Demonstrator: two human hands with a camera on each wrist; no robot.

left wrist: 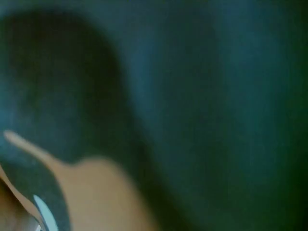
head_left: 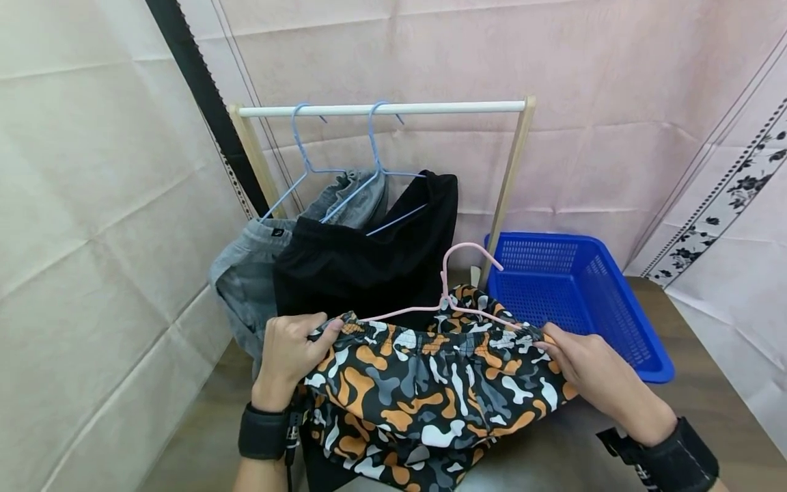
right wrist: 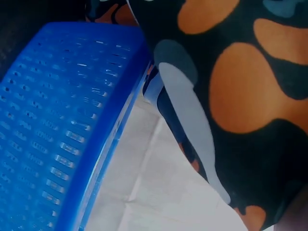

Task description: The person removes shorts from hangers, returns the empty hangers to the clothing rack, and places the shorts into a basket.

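Note:
Camouflage-print shorts [head_left: 418,396] in black, orange, grey and white spread between both hands in the head view. My left hand [head_left: 294,352] pinches the left end of their waistband between thumb and fingers. At the opposite end, my right hand [head_left: 587,365] pinches the waistband. A pink hanger [head_left: 445,301] sits inside the waist opening, its hook upright and off the rail. Dark, blurred cloth [left wrist: 192,106] fills the left wrist view. Orange-patched shorts fabric [right wrist: 245,86] hangs at the right in the right wrist view.
A white rail [head_left: 430,108] on wooden posts carries two blue hangers [head_left: 376,147], with grey-blue denim bottoms [head_left: 246,266] and a black garment [head_left: 363,273]. A blue basket [head_left: 633,321] stands at the right on the wooden table [head_left: 695,403]. Pale cloth walls surround it.

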